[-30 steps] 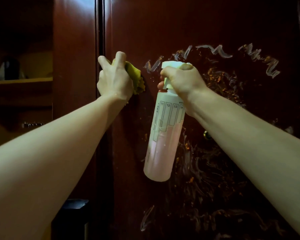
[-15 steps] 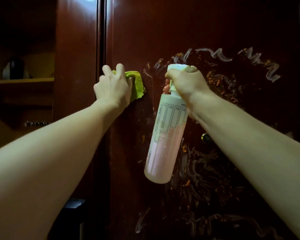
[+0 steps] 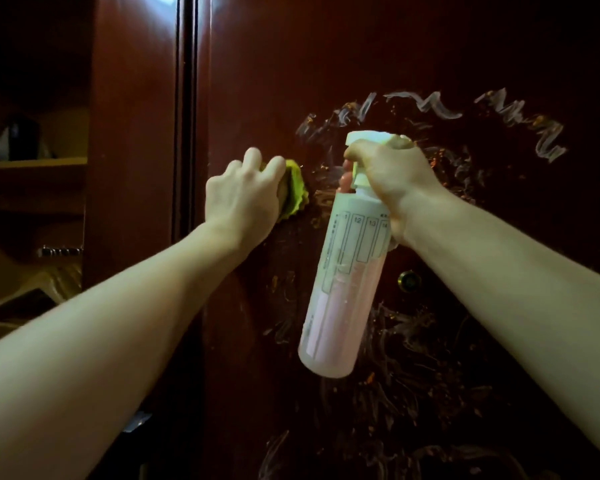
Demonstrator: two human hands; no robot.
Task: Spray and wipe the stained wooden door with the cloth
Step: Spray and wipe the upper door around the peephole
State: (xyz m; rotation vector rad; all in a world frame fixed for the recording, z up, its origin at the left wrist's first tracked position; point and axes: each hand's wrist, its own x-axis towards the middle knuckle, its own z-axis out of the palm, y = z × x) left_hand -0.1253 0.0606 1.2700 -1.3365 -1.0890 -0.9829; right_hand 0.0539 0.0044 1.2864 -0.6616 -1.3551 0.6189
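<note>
A dark red wooden door fills the view, smeared with white squiggles and orange specks across its middle and lower part. My left hand grips a bunched yellow-green cloth and presses it against the door, left of the smears. My right hand holds a spray bottle by its white trigger head, a finger curled on the trigger. The bottle hangs tilted, about half full of pink liquid, just in front of the door.
A small brass fitting is set in the door right of the bottle. The door frame runs vertically at left. Beyond it, dim shelves hold a dark object.
My left hand has slid the cloth down and to the right across the door, toward the smears. The right hand and bottle have stayed about where they were.
</note>
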